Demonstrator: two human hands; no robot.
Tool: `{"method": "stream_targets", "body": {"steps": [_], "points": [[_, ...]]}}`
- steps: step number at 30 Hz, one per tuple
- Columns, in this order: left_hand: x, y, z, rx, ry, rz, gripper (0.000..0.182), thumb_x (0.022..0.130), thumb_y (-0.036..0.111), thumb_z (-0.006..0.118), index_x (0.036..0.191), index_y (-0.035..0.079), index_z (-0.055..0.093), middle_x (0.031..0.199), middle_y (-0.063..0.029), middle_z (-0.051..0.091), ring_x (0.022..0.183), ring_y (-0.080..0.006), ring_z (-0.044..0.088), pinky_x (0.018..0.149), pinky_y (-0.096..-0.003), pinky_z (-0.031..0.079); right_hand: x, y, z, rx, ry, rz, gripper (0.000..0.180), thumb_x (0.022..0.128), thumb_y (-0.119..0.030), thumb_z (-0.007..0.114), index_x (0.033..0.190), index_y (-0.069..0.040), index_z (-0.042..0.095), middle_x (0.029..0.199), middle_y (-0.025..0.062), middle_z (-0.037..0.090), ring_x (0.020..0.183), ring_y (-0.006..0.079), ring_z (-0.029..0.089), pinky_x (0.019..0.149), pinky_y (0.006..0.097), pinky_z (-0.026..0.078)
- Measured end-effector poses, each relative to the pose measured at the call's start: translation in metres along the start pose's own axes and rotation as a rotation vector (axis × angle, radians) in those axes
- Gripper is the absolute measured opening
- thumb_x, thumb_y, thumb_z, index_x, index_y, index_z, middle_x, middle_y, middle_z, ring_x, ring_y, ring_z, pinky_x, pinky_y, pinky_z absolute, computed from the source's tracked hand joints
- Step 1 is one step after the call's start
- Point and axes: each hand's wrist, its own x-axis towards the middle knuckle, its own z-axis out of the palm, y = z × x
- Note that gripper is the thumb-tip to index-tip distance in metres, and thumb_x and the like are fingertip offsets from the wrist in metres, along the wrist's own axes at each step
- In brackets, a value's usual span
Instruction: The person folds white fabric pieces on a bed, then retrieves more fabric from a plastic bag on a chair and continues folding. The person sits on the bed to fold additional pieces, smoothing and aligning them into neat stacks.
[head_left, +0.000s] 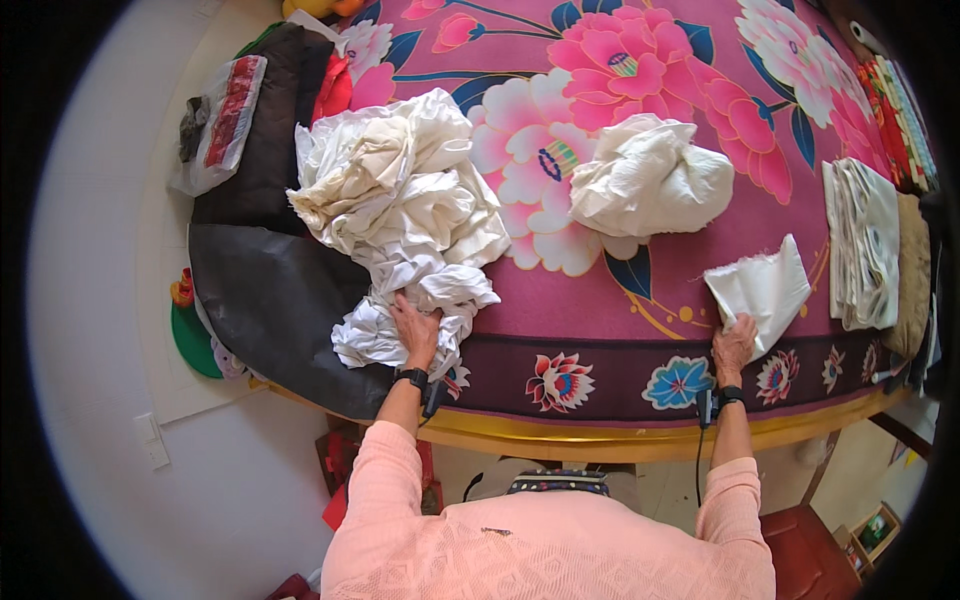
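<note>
My left hand (417, 330) presses into the lower end of a large heap of crumpled white and cream cloth (420, 195); its fingertips are partly hidden in the folds, so its grip is unclear. At the right, my right hand (734, 346) grips the lower left corner of a small white cloth piece (765, 292) with a frayed edge. Beyond it lies a bundled white cloth (651, 178) on the pink floral table cover (525, 315). A stack of folded white cloth (862, 244) rests farther right. Both wrists wear black bands with small devices.
Dark sheet material (277, 307) covers the table's left end, with dark folded fabric (255, 142) and a plastic bag (229, 120) behind it. A brown cushion-like item (911, 277) and folded patterned fabrics (892, 120) are at the right edge. A red seat (806, 555) stands below right.
</note>
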Motion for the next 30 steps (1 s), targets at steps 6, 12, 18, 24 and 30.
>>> {"method": "stream_targets", "body": {"steps": [6,12,18,24,30], "points": [[0.072,-0.014,0.019,-0.138,0.042,0.064,0.05,0.083,0.013,0.064,0.126,-0.001,0.043,0.108,-0.0304,0.064,0.098,-0.0508,0.061,0.084,-0.0549,0.047,-0.001,0.009,0.017,-0.038,0.041,-0.011,0.038,0.075,-0.015,0.074,0.105,-0.006,0.053,0.102,0.0142,0.056,0.101,0.0368,0.055,0.087,0.046,0.047],[0.233,0.031,-0.009,-0.628,0.285,-0.001,0.033,0.089,0.007,0.057,0.12,-0.004,0.053,0.108,-0.0173,0.066,0.098,-0.0326,0.064,0.089,-0.0438,0.049,-0.006,0.022,0.033,-0.032,0.103,-0.092,0.038,0.077,-0.015,0.072,0.107,-0.005,0.053,0.102,0.0145,0.056,0.102,0.037,0.055,0.088,0.0461,0.046],[0.209,0.062,-0.05,-0.929,-0.23,0.073,0.067,0.083,0.019,0.073,0.141,0.002,0.044,0.123,-0.0105,0.059,0.108,-0.022,0.059,0.094,-0.0325,0.048,-0.009,0.033,0.045,-0.013,0.108,-0.087,0.041,0.076,-0.017,0.073,0.11,-0.005,0.054,0.105,0.0147,0.057,0.104,0.0376,0.054,0.09,0.0462,0.046],[0.058,0.01,-0.032,-0.402,0.213,0.323,0.08,0.079,0.023,0.076,0.144,-0.002,0.038,0.14,-0.0219,0.048,0.128,-0.037,0.048,0.107,-0.0407,0.038,-0.008,0.035,0.042,0.048,0.086,-0.075,0.041,0.077,-0.019,0.074,0.111,-0.006,0.055,0.107,0.0146,0.057,0.106,0.0373,0.054,0.091,0.0457,0.046],[-0.065,-0.043,-0.017,0.092,0.029,0.171,0.085,0.072,0.037,0.083,0.139,0.004,0.043,0.127,-0.022,0.057,0.118,-0.0415,0.055,0.098,-0.0468,0.044,-0.007,0.035,0.043,0.047,0.164,-0.128,0.039,0.076,-0.018,0.074,0.109,-0.006,0.055,0.104,0.0139,0.058,0.103,0.0364,0.056,0.089,0.0449,0.047]]}}
